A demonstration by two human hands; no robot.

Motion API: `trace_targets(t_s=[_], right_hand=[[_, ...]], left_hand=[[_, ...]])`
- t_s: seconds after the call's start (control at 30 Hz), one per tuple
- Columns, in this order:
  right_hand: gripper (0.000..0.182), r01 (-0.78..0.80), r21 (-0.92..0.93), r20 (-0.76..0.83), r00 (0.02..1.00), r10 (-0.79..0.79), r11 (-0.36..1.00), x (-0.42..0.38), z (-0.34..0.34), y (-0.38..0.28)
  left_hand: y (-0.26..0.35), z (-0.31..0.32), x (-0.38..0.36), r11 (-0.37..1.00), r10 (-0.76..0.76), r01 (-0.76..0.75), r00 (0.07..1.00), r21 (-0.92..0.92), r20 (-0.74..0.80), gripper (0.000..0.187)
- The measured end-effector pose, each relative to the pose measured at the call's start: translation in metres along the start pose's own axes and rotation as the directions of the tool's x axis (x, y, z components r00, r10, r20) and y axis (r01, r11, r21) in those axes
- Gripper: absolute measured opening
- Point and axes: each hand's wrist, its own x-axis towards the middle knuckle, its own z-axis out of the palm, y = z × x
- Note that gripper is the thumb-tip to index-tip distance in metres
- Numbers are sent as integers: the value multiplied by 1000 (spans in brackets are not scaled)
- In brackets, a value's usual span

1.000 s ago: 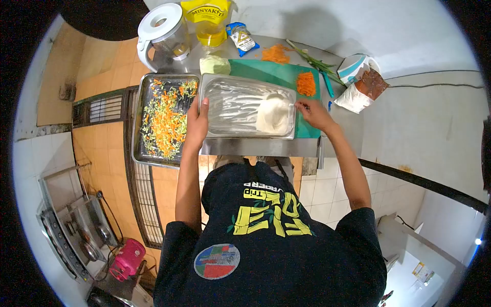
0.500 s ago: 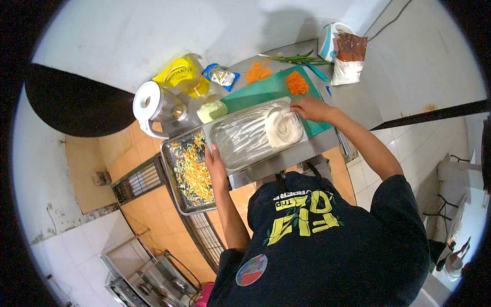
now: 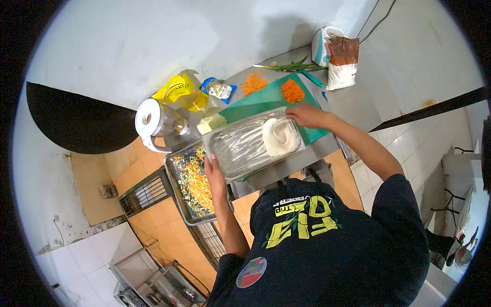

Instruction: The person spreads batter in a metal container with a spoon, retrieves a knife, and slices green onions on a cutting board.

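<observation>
One metal pan [image 3: 255,167], left hand [image 3: 215,173] at one end, right hand [image 3: 308,115] opposite

White-lidded jug [image 3: 155,123] beside a yellow pouch [image 3: 179,91] (blue packet [image 3: 218,90] nearby)

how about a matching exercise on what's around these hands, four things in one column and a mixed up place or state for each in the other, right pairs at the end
Column one
1. rectangular silver metal pan
2. smooth white creamy mixture
3. rectangular dark-bottomed metal tray
4. clear white-lidded pitcher

Column two
A. beside the printed yellow pouch
B. strewn with orange and green shreds
C. held, with the left hand at one end and the right hand at the other
D. gathered inside the pan, toward the right hand

Right pairs: 1-C, 2-D, 3-B, 4-A
</observation>
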Motion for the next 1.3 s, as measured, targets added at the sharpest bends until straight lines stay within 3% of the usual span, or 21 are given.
trace_targets(t_s=[0.07, 0.17, 0.27, 0.37, 0.47, 0.57, 0.67, 0.77, 0.87, 0.97, 1.07, 1.17, 1.27, 1.3], right_hand=[[25, -101, -312, 199, 965, 169, 945, 1, -10, -15], [25, 71, 11, 322, 944, -71, 997, 3, -13, -3], [25, -61, -168, -67, 996, 51, 984, 4, -3, -2], [25, 108, -227, 365, 931, -18, 968, 2, -9, -3], [24, 57, 34, -16, 998, -56, 998, -1, -13, -9], [23, -107, -393, 230, 950, 210, 913, 3, -16, -20], [22, 107, -43, 316, 945, -88, 993, -1, -18, -7], [22, -108, -183, -51, 994, 100, 977, 2, -10, -7], [22, 30, -230, 354, 934, 55, 973, -2, -21, -15], [22, 22, -44, 72, 997, -19, 999, -2, -17, -6], [21, -74, -367, 115, 986, 124, 927, 1, -13, -7], [22, 123, -190, 328, 943, -55, 974, 3, -21, -15], [22, -57, -194, -57, 997, 47, 979, 11, -9, -7], [22, -27, -259, 62, 997, 44, 965, 10, -7, -4]], left_hand=[[-2, 2, -3, 1000, 15, -14, 999, 18, -37, 47], [-3, 2, 0, 999, 23, -22, 998, 30, -59, 47], [-4, 2, 0, 1000, 26, -26, 999, -9, -30, 47], [-1, 0, -2, 1000, 27, -26, 999, 17, -31, 46], [2, 0, -1, 999, 15, -14, 1000, 41, -26, 46], [4, 4, -6, 999, -20, 21, 998, 31, -55, 46], [1, 1, 1, 1000, -13, 14, 999, 21, -39, 47], [-6, -1, 4, 1000, 10, -10, 1000, -9, 18, 47], [-2, 2, -1, 1000, 12, -12, 999, 8, -33, 47], [6, 2, -3, 999, 26, -25, 999, 42, -23, 46], [1, 3, -4, 1000, 24, -24, 1000, 10, -16, 46], [1, 0, -2, 999, 31, -31, 1000, -7, -1, 45], [2, 1, -1, 999, 52, -52, 999, 4, 1, 44], [2, 2, -4, 998, 59, -59, 998, 10, -8, 44]])
